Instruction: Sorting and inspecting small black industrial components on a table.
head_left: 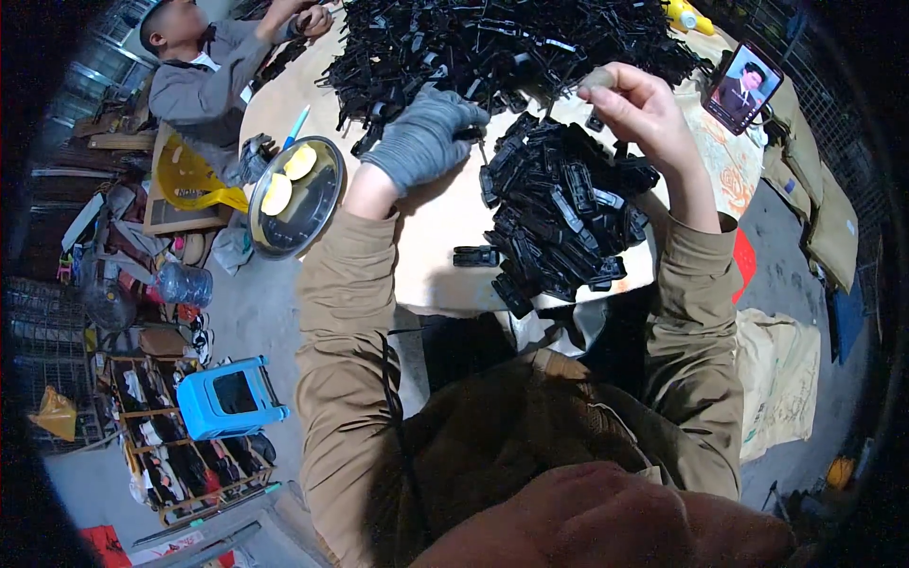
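Observation:
My left hand (426, 139), in a grey knit glove, rests at the near edge of a large heap of black plastic parts (511, 43). Its fingers are curled, and whatever lies between the fingertips is hidden. My right hand (649, 112) is raised above the right side, thumb and forefinger pinched together with a pale cover on a fingertip. What the pinch holds is too small to name. Between my arms lies a smaller pile of black plastic clip-like pieces (559, 204). One loose black piece (475, 256) sits left of that pile on the pale tabletop (431, 251).
A round metal tray (327, 222) with yellow-and-white pieces stands left, beside a light-blue pen (297, 126). A phone (742, 90) leans at the right edge. Another person (204, 90) works at the far left. A blue plastic stool (232, 398) stands on the floor.

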The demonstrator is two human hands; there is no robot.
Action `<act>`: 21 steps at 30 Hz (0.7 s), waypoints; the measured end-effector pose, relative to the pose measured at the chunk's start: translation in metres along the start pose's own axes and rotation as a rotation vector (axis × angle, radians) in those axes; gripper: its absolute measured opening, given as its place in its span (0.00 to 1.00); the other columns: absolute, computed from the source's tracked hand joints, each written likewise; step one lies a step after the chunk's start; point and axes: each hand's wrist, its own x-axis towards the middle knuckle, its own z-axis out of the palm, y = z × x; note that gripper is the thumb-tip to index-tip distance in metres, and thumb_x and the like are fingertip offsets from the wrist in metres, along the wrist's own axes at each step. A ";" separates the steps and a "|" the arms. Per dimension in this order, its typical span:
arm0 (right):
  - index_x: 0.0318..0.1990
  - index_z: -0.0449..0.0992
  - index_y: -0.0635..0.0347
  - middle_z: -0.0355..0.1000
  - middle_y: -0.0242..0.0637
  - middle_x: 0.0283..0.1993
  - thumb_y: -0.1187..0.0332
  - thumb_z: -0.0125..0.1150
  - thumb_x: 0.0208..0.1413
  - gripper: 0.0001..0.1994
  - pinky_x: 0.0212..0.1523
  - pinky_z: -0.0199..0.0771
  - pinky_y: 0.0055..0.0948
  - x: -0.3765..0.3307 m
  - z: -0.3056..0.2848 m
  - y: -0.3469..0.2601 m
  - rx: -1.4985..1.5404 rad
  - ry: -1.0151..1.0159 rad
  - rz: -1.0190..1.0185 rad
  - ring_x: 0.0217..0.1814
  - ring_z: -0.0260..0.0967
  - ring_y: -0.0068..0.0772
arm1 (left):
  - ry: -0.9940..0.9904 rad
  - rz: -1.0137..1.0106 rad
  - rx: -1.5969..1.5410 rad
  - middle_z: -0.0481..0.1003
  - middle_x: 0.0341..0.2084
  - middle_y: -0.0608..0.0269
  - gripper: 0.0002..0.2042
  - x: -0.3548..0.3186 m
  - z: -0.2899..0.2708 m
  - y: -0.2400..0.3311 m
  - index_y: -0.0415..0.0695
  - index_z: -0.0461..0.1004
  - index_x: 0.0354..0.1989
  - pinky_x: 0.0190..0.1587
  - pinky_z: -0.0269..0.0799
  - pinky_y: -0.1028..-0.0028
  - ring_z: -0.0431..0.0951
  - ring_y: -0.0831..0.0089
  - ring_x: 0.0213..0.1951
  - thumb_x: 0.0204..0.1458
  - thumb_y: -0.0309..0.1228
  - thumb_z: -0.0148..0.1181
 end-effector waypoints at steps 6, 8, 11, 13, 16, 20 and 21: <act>0.32 0.72 0.63 0.65 0.24 0.23 0.69 0.56 0.50 0.07 0.22 0.58 0.11 0.000 0.006 0.004 -0.097 0.010 -0.069 0.23 0.58 0.10 | 0.076 -0.162 0.252 0.72 0.32 0.54 0.12 0.007 0.015 0.013 0.48 0.71 0.38 0.40 0.66 0.64 0.70 0.59 0.38 0.44 0.27 0.49; 0.35 0.72 0.65 0.69 0.28 0.28 0.73 0.59 0.47 0.08 0.27 0.63 0.12 0.000 0.014 0.005 -0.144 0.057 -0.211 0.26 0.62 0.12 | 0.304 -0.213 0.034 0.71 0.34 0.53 0.11 0.008 0.012 0.013 0.46 0.71 0.38 0.43 0.65 0.65 0.70 0.58 0.39 0.44 0.27 0.50; 0.39 0.73 0.62 0.71 0.30 0.29 0.74 0.62 0.44 0.12 0.26 0.63 0.14 -0.002 0.024 0.005 -0.359 0.071 -0.346 0.24 0.62 0.14 | 0.365 -0.108 -0.233 0.71 0.35 0.53 0.12 0.013 0.002 0.014 0.42 0.72 0.38 0.45 0.65 0.69 0.70 0.61 0.39 0.44 0.23 0.49; 0.37 0.74 0.60 0.68 0.33 0.24 0.73 0.63 0.41 0.13 0.21 0.61 0.20 -0.002 0.032 -0.001 -0.524 0.072 -0.532 0.21 0.62 0.22 | 0.288 -0.115 -0.516 0.71 0.34 0.57 0.12 0.018 0.002 0.027 0.41 0.71 0.40 0.44 0.65 0.72 0.70 0.66 0.39 0.45 0.22 0.49; 0.31 0.73 0.62 0.65 0.36 0.23 0.74 0.62 0.40 0.08 0.21 0.61 0.26 0.000 0.032 0.003 -0.540 -0.036 -0.639 0.23 0.63 0.32 | 0.251 -0.176 -0.812 0.71 0.32 0.61 0.13 0.022 0.002 0.045 0.39 0.70 0.41 0.42 0.67 0.76 0.71 0.73 0.36 0.44 0.24 0.53; 0.30 0.73 0.62 0.65 0.36 0.24 0.74 0.62 0.41 0.07 0.22 0.63 0.26 -0.003 0.035 0.000 -0.567 -0.012 -0.660 0.23 0.63 0.32 | 0.291 -0.390 -1.146 0.72 0.31 0.63 0.17 0.019 0.001 0.061 0.37 0.69 0.42 0.38 0.68 0.80 0.71 0.77 0.33 0.41 0.28 0.59; 0.29 0.73 0.62 0.66 0.36 0.25 0.74 0.62 0.41 0.07 0.22 0.63 0.26 -0.005 0.037 -0.002 -0.577 -0.012 -0.668 0.23 0.64 0.32 | 0.312 -0.450 -1.297 0.72 0.30 0.63 0.19 0.019 0.002 0.063 0.37 0.68 0.43 0.37 0.68 0.81 0.71 0.78 0.33 0.40 0.29 0.61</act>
